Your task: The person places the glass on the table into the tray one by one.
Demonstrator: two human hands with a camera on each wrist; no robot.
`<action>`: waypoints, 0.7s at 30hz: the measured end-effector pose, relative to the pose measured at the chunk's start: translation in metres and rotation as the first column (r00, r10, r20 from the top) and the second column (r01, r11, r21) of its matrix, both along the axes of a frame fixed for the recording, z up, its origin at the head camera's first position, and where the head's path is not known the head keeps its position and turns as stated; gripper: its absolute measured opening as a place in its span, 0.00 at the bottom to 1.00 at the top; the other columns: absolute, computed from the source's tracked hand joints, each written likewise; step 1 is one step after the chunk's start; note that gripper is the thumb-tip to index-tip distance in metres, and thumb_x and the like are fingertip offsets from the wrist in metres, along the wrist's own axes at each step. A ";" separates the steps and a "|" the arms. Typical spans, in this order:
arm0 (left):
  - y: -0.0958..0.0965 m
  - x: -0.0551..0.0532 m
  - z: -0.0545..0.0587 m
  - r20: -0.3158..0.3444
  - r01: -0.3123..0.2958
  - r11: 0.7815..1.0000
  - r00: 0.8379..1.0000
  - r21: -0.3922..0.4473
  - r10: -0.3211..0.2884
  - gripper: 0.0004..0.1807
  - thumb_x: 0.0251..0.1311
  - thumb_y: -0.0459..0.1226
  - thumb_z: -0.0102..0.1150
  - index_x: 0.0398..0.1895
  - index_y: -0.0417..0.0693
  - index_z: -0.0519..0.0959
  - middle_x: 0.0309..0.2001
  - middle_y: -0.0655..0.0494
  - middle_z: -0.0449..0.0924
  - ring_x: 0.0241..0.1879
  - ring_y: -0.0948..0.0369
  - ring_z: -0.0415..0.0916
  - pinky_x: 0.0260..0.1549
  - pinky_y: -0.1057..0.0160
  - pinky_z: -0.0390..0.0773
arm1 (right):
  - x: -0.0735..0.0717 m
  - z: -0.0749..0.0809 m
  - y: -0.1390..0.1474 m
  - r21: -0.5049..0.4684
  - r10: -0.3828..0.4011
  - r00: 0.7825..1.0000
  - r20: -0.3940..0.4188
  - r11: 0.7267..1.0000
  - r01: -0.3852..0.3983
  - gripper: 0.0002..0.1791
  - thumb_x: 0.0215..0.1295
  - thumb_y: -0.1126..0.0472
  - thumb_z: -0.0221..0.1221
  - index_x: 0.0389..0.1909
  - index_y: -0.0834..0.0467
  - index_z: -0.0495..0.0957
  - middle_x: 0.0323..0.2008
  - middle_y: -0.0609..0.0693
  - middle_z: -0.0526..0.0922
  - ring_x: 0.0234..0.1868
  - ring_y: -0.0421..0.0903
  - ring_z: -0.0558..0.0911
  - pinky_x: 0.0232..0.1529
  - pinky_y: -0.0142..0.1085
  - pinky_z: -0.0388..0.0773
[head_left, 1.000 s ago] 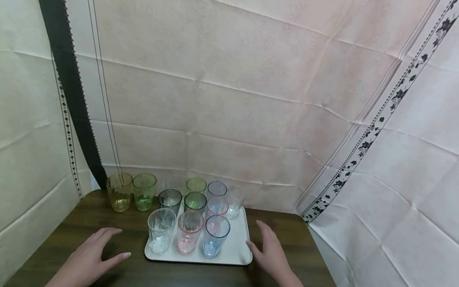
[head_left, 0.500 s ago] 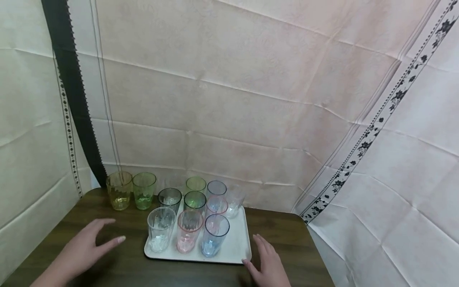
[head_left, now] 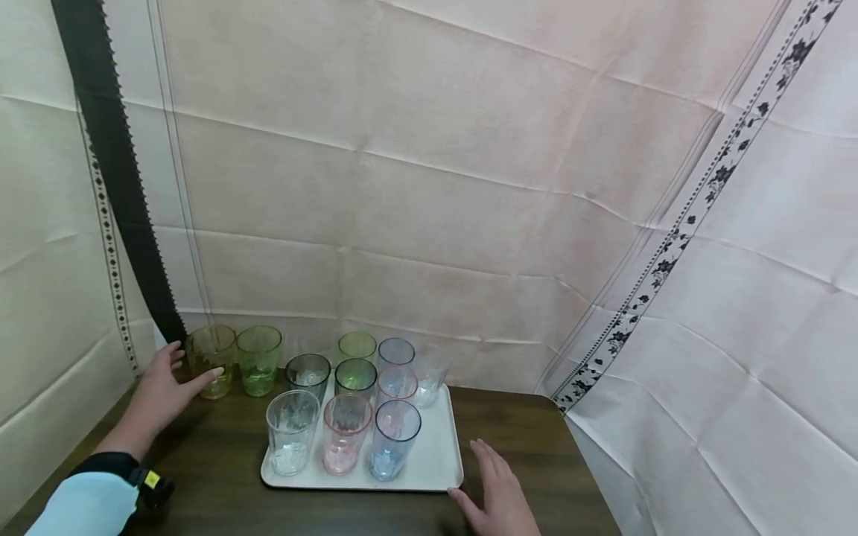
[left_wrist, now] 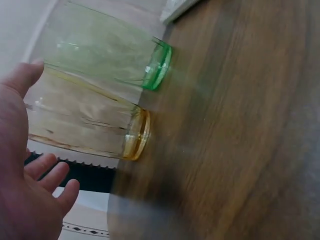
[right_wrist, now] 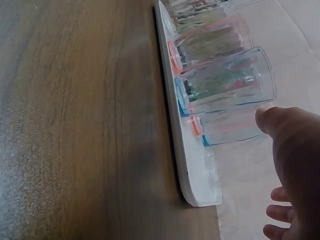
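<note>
In the head view my left hand (head_left: 161,394) reaches around the yellow glass (head_left: 213,361) at the table's back left. Its thumb and fingers are spread on either side of that glass; the left wrist view shows the hand (left_wrist: 20,195) not closed round the yellow glass (left_wrist: 90,117). A green glass (head_left: 259,361) stands just right of it. My right hand (head_left: 499,495) lies by the front right corner of a white tray (head_left: 439,447), fingers extended, holding nothing. On the tray's front row stand a clear glass (head_left: 293,432), a pink glass (head_left: 346,435) and a blue glass (head_left: 394,443).
Behind that row stand several more tumblers, among them a grey glass (head_left: 308,376), a dark green one (head_left: 356,380) and a clear one (head_left: 431,376) at the right. The wooden table (head_left: 516,417) meets a hanging cloth (head_left: 402,223) at its back edge.
My left hand has moved forward and left, from the table's front left to the yellow glass. The right hand has drawn back slightly toward the tray's front corner. The glasses stay put.
</note>
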State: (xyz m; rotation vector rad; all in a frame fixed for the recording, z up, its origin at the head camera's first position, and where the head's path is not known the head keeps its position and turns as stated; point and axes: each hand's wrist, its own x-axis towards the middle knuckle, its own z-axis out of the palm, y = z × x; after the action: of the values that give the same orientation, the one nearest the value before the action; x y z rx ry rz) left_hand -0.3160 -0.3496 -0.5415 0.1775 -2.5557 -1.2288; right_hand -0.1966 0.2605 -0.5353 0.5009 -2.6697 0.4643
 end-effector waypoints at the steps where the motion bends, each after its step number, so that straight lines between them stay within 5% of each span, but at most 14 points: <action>1: 0.000 -0.004 -0.002 0.000 0.005 1.000 1.000 0.008 -0.005 0.68 0.65 0.66 0.58 0.83 0.30 0.31 0.76 0.16 0.42 0.70 0.23 0.49 0.56 0.21 0.62 | 0.000 0.000 0.000 0.002 0.005 1.000 -0.001 1.000 -0.005 0.46 0.65 0.32 0.64 0.74 0.59 0.68 0.69 0.61 0.74 0.66 0.58 0.75 0.57 0.59 0.78; 7: -0.002 -0.015 -0.009 -0.009 0.003 0.998 1.000 0.055 -0.003 0.68 0.65 0.65 0.59 0.83 0.32 0.30 0.77 0.18 0.39 0.70 0.24 0.48 0.56 0.21 0.63 | 0.003 -0.001 0.002 0.003 -0.011 1.000 0.000 1.000 0.011 0.46 0.62 0.36 0.68 0.74 0.59 0.69 0.69 0.61 0.74 0.66 0.58 0.75 0.57 0.59 0.78; 21: 0.000 -0.022 -0.011 0.028 -0.021 0.996 0.999 0.090 0.019 0.64 0.65 0.69 0.54 0.84 0.33 0.40 0.75 0.19 0.48 0.68 0.24 0.53 0.53 0.23 0.68 | 0.011 0.005 0.005 -0.008 -0.026 0.999 0.037 1.000 0.026 0.47 0.64 0.31 0.64 0.73 0.60 0.69 0.68 0.63 0.74 0.65 0.60 0.75 0.58 0.59 0.78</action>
State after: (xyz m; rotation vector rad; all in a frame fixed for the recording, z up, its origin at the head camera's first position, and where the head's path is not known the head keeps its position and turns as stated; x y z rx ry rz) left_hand -0.3381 -0.3496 -0.5530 0.2404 -2.5165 -1.3440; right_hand -0.1860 0.2650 -0.5301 0.4586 -2.7045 0.4819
